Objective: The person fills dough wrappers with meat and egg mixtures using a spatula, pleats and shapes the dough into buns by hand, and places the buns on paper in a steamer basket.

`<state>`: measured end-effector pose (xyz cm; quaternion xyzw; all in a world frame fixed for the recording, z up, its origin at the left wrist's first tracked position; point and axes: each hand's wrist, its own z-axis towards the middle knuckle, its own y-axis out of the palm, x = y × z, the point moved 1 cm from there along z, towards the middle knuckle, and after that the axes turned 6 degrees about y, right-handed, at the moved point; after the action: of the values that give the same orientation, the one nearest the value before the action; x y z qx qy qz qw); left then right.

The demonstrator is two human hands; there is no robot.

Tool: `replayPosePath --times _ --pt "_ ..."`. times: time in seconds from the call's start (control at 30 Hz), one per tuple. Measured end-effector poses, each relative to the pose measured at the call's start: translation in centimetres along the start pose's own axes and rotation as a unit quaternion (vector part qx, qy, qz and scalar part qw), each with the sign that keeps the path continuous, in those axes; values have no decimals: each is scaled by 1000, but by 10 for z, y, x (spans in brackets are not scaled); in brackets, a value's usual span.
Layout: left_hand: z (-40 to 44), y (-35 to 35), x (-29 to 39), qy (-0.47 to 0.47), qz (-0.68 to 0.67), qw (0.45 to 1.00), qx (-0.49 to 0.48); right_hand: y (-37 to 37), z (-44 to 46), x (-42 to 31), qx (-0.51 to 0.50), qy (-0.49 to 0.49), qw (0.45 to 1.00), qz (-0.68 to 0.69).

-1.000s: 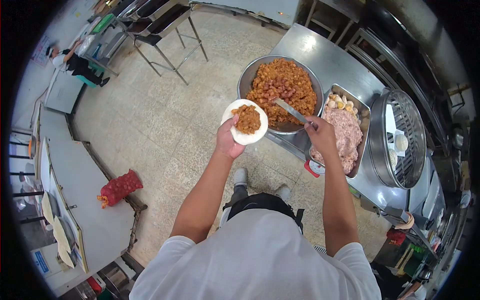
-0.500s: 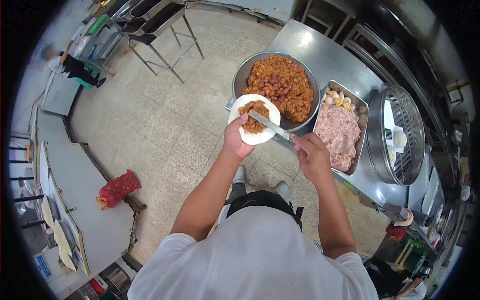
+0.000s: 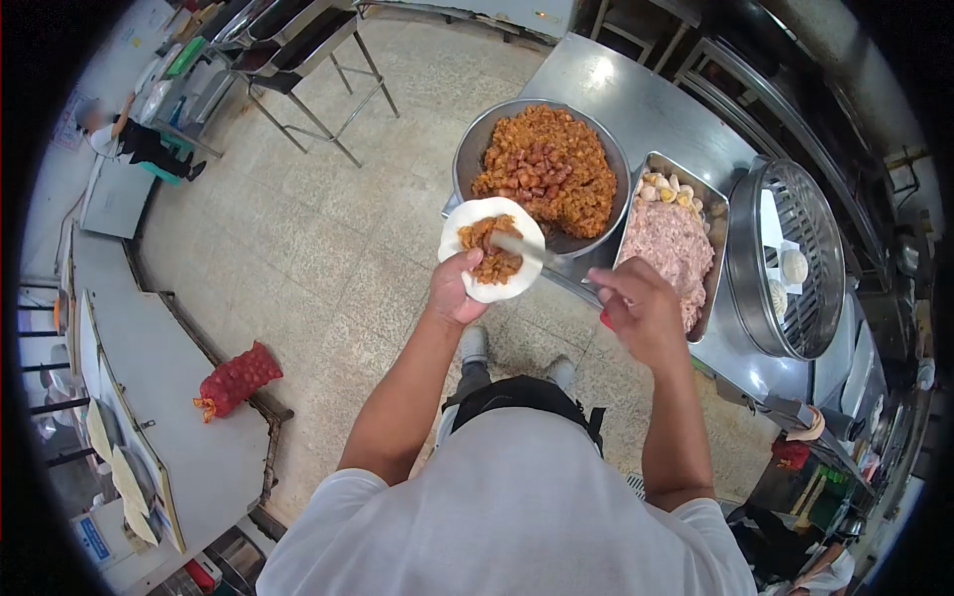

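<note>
The largest thing that I saw was the steel surface (image 3: 596, 74). On it stood the bowl (image 3: 569, 245), with much orange-brown filling inside, and the steamer (image 3: 743, 263), which contained two pale buns (image 3: 793, 266). Between these two was the tray (image 3: 715, 283), with pink meat and some egg-like pieces at its far end. My left hand (image 3: 457, 293) was grasping the white dough (image 3: 484, 207) from below, just beside the near edge of the bowl; a heap of filling lay on its middle. My right hand (image 3: 646, 306), near the tray, was grasping the spatula (image 3: 522, 246) with bent fingers. Its blade was over the dough and the handle was blurred, so I could not tell the exact grip.
</note>
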<state>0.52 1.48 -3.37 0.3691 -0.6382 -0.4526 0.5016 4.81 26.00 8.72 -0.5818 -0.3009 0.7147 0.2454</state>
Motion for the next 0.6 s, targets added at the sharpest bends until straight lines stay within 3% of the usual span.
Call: replayPosePath --times 0.03,0.2,0.33,0.4,0.47,0.53,0.6 --pt "-2 -1 3 -3 3 1000 -10 -3 1 0 10 24 999 48" --pt "-6 -4 7 -9 29 999 -31 18 3 19 -39 -19 999 17" --pt "-13 5 7 -18 -19 999 45 -2 8 14 -20 -42 997 -61" --pt "-13 7 5 -30 -62 996 62 -1 10 12 -15 -38 999 -16" --pt "-13 2 2 -65 -30 997 24 1 16 16 -6 -36 999 29" --pt "-14 4 2 -76 1 997 7 11 20 24 -71 -78 994 -7" --pt "-11 5 3 -79 32 996 -12 1 19 24 -50 -92 994 -31"
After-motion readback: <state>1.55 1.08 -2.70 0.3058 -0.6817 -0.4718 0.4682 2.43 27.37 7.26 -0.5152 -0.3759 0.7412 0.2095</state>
